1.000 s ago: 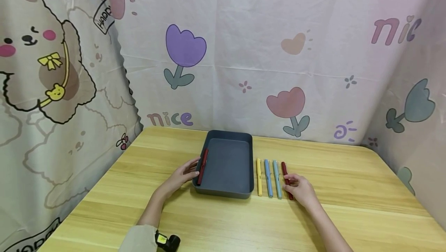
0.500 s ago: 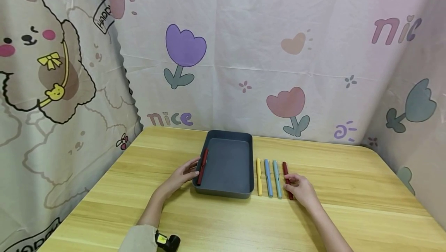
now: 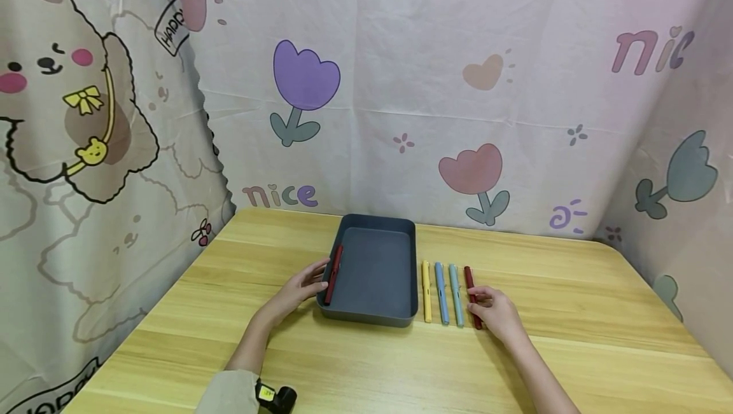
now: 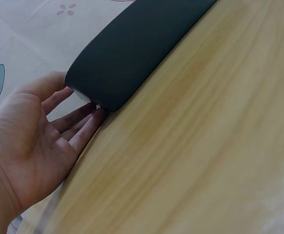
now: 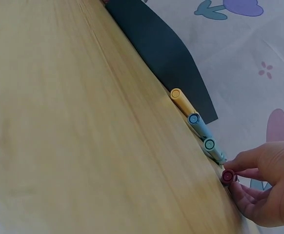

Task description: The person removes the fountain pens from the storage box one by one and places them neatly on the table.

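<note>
A dark grey rectangular tray stands on the table, with one dark red pen lying lengthwise along its left inner wall. My left hand touches the tray's left side near the front corner. In the left wrist view its thumb is at the rim and its loosely straight fingers rest low against the outer wall. To the tray's right, my right hand pinches a second dark red pen between thumb and fingers, close over the table. Left of it lie a light green pen, a blue pen and a yellow pen.
The wooden table ends at the back against a patterned cloth, which also hangs at both sides. A black device is strapped to the left wrist beside a beige sleeve.
The far end of the red pen at my right hand has shifted very slightly right, away from the green pen. My left hand, the tray and the other pens stay put.
</note>
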Demonstrator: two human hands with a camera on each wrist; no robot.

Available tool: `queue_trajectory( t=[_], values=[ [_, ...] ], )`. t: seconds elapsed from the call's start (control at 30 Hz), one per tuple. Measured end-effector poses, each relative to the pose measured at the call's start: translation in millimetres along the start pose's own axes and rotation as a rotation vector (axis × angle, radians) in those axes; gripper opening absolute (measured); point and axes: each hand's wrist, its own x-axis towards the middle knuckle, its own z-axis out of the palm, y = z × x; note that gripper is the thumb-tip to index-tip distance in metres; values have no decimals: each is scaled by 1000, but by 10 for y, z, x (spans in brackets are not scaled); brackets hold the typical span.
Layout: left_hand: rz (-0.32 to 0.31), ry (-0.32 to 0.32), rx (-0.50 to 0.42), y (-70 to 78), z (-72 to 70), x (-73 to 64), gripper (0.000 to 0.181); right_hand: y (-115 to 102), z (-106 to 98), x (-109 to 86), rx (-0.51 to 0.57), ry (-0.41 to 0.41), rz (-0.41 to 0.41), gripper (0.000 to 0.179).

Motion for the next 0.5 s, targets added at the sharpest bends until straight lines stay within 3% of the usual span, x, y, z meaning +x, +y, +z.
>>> queue_trajectory(
  t=[0.5],
  values=[
    [3,-6,-3,11,1,-7,59,16,7,6,11,-7,11,26]
  ],
)
